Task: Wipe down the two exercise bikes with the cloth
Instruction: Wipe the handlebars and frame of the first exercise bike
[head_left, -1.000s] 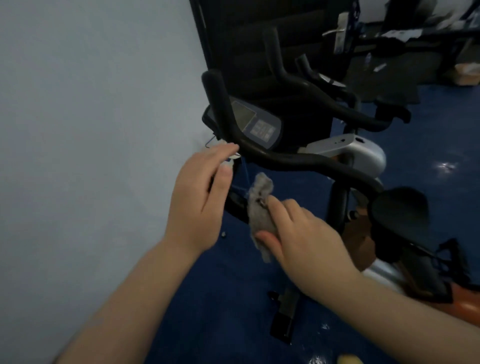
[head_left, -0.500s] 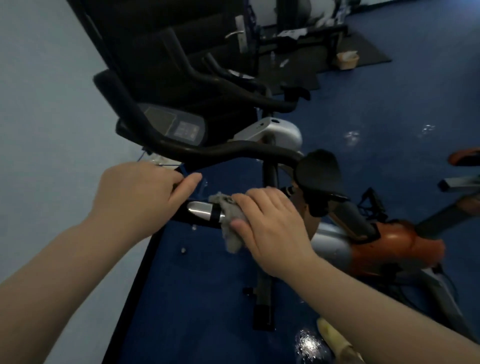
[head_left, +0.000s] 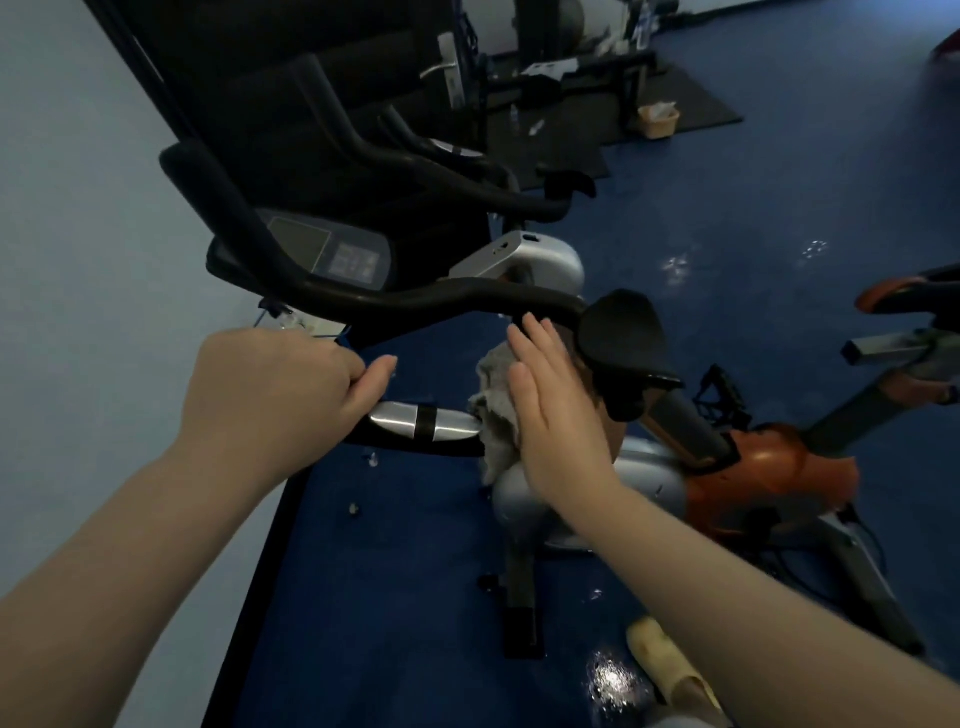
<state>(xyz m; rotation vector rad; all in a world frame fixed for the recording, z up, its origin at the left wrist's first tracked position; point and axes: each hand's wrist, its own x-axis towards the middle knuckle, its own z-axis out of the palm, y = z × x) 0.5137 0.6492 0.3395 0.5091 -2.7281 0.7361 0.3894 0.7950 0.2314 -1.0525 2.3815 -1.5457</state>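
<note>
The near exercise bike has black handlebars (head_left: 415, 299), a grey console (head_left: 332, 254) and an orange and silver body (head_left: 769, 467). My left hand (head_left: 275, 395) is curled around its lower handlebar grip, just left of the silver sensor plates (head_left: 421, 421). My right hand (head_left: 556, 410) lies flat, fingers straight and pointing up, pressing a grey cloth (head_left: 496, 415) against the right end of that grip. A second bike (head_left: 519, 260) with black bars and a silver housing stands right behind the first.
A pale wall (head_left: 78, 260) runs close on the left, with a dark door (head_left: 291, 78) behind the bikes. Blue floor (head_left: 753, 208) spreads to the right. Part of another orange machine (head_left: 904, 332) sits at the right edge. A black mat with equipment (head_left: 649, 104) lies far back.
My right hand has opened flat and slid right along the lower grip with the cloth, baring both silver plates. The view has tilted a little; my left hand stays on the grip.
</note>
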